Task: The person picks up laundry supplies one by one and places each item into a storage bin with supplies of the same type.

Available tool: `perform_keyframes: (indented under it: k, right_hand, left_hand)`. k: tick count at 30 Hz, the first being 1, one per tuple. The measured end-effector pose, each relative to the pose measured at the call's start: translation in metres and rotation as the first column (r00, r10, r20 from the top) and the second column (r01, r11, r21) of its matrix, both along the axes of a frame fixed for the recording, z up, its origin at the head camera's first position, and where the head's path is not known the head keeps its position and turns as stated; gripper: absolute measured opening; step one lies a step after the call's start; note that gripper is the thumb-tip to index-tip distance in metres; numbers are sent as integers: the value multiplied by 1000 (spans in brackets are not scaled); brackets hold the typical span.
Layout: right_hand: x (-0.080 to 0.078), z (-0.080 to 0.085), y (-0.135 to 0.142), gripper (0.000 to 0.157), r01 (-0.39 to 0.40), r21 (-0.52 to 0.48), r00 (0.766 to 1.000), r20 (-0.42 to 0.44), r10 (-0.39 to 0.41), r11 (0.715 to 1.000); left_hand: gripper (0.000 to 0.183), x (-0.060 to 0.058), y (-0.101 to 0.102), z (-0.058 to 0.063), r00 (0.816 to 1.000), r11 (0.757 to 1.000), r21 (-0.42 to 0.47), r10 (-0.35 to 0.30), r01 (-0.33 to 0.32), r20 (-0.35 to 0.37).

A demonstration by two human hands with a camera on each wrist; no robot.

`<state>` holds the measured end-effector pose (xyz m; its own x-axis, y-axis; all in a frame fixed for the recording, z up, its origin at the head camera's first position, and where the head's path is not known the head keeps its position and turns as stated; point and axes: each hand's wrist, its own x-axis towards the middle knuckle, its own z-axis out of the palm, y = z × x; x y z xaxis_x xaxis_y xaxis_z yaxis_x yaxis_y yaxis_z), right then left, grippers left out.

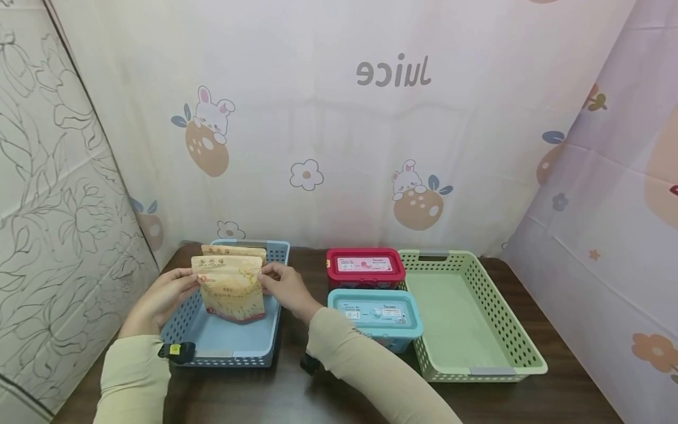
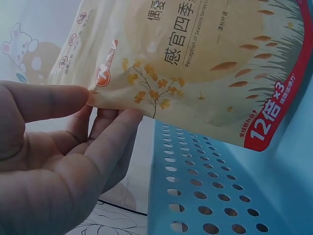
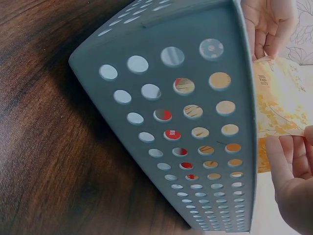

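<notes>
Both hands hold a yellow stand-up pouch (image 1: 233,288) upright inside the blue basket (image 1: 222,356), one at each side edge. At the pouch's left edge, the left hand (image 1: 164,297) pinches it between thumb and fingers; the left wrist view shows this pouch (image 2: 195,63) close, with printed leaves and a red corner label. The right hand (image 1: 288,288) pinches the opposite edge near the top, seen also as the right hand (image 3: 296,181) in the right wrist view. Behind the held pouch stands a second yellow pouch (image 1: 233,251), mostly hidden.
Right of the blue basket, a red-lidded box (image 1: 365,268) and a light-blue-lidded box (image 1: 376,315) sit one before the other. Beside them lies a green basket (image 1: 450,318) with perforated walls. All rest on a dark wooden table (image 1: 238,394), with a printed curtain (image 1: 318,118) behind.
</notes>
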<state>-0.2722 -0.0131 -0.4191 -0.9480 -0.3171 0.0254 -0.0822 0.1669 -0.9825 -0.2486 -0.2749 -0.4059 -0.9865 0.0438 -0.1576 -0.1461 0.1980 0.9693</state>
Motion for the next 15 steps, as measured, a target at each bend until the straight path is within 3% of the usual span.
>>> perform_keyframes:
  k: [15]
  right_hand:
    - [1,-4,-5,10,9,-2,1000,2,-9,1000]
  left_hand:
    - [46,-1,1,1,1000,1000,-25,-9,9,-1]
